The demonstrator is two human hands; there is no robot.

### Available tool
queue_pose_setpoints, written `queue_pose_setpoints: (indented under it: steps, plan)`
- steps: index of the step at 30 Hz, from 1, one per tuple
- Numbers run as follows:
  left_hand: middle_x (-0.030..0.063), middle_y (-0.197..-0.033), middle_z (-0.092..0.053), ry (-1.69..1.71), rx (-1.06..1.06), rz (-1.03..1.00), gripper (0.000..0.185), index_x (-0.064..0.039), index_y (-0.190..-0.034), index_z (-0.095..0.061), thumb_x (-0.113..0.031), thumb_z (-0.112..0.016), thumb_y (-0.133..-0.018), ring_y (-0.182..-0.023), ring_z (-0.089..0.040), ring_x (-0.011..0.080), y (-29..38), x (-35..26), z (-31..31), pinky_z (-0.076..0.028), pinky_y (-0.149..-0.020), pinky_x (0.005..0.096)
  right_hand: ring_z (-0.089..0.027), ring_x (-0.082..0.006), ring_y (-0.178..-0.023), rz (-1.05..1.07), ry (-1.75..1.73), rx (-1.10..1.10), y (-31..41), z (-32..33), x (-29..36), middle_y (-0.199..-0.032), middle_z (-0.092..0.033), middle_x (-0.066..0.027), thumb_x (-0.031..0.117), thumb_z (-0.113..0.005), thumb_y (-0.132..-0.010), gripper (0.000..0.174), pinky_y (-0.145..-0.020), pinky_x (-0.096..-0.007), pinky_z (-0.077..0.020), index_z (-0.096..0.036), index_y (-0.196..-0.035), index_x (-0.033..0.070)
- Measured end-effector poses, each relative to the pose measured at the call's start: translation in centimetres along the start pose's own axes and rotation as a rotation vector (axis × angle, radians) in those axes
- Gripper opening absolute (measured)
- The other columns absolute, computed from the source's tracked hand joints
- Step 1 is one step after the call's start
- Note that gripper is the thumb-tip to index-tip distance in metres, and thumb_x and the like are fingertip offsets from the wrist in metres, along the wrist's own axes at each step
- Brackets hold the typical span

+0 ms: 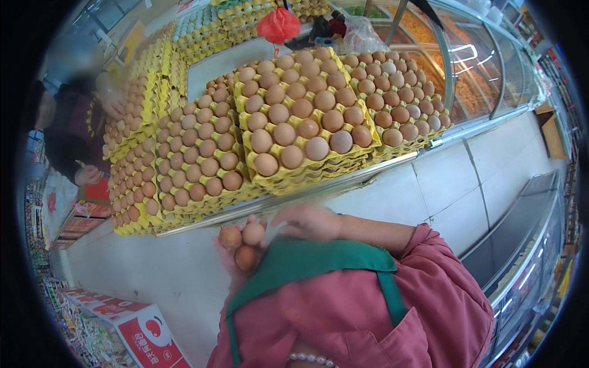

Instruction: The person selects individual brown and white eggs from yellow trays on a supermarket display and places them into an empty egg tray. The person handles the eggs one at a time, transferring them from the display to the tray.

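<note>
My left hand [226, 261], palm up in front of my green apron [313, 260], holds three brown eggs, with one egg [230, 237] at the left, one egg [253, 233] at the right and a darker egg [247, 258] nearest me. Just right of them hovers my right hand [309, 221], blurred, its fingers pointing towards the eggs. Whether anything is between those fingers is not visible. Beyond both hands, a yellow egg tray [251, 158] full of brown eggs tops a stack.
More stacked egg trays [202, 152] stand to the left and right. A person [76, 124] reaches over trays at the far left. A glass display case [474, 60] runs along the right. Behind me are a printed carton [147, 331] and a dark-topped counter [515, 225].
</note>
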State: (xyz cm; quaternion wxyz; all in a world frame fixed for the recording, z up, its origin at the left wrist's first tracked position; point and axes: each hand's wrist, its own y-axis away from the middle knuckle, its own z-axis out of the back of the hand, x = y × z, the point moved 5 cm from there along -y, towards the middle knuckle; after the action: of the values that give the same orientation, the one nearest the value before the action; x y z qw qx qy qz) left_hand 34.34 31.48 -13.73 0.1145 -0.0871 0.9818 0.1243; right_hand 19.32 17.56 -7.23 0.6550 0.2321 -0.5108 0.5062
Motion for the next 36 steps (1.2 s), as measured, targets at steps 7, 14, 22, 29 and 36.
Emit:
queue_pose_setpoints:
  steps: [7,14,22,29,36]
  plan:
    - [0.0123,-0.143,-0.045,0.077,-0.113,-0.001,0.071,-0.007,-0.115,-0.057,-0.072,-0.042,-0.09,-0.14,-0.03,0.0383,-2.6,8.8,-1.9,-0.054,-0.084,0.051,-0.066,-0.0334,-0.089,-0.076,0.017,0.08,4.9,6.4,-3.3,-0.099,-0.068,-0.0136,0.02,-0.068,-0.088,0.022,-0.079,-0.0416,-0.0523,-0.067,-0.108,0.01]
    - [0.0136,-0.142,-0.047,-0.024,-0.11,0.022,0.074,-0.006,-0.115,-0.06,-0.073,-0.042,-0.089,-0.14,-0.03,0.0385,-3.5,12.0,-3.3,-0.055,-0.083,0.0496,-0.067,-0.0328,-0.086,-0.138,0.077,0.143,7.6,10.3,-3.8,-0.099,-0.068,-0.0122,0.023,-0.067,-0.09,0.022,-0.077,-0.0388,-0.054,-0.067,-0.108,0.01]
    - [0.0174,-0.149,-0.037,0.064,-0.001,0.088,0.075,-0.005,-0.117,-0.054,-0.072,-0.03,-0.093,-0.141,-0.027,0.0442,-5.3,13.8,-4.4,-0.048,-0.092,0.0562,-0.067,-0.0225,-0.081,0.037,0.132,-0.025,7.2,18.3,-1.1,-0.096,-0.069,-0.0097,0.014,-0.066,-0.091,0.018,-0.074,-0.0329,-0.0538,-0.067,-0.107,0.005]
    - [0.0163,-0.143,-0.043,0.059,0.037,0.07,0.071,-0.006,-0.116,-0.052,-0.071,-0.033,-0.093,-0.14,-0.03,0.0403,-5.9,13.2,-5.3,-0.05,-0.088,0.0533,-0.064,-0.0128,-0.075,-0.127,0.035,-0.379,8.9,24.1,-2.4,-0.086,-0.069,-0.0063,0.006,-0.067,-0.09,0.017,-0.068,-0.0263,-0.0524,-0.066,-0.105,-0.002]
    - [0.0148,-0.143,-0.044,0.01,0.019,0.032,0.071,-0.005,-0.117,-0.053,-0.07,-0.04,-0.092,-0.14,-0.03,0.0397,-5.8,10.8,-4.6,-0.052,-0.085,0.0513,-0.065,-0.0231,-0.073,-0.238,0.111,-0.361,9.4,20.1,-4.4,-0.085,-0.067,-0.0124,0.013,-0.067,-0.088,0.016,-0.069,-0.0331,-0.0526,-0.067,-0.101,0.004]
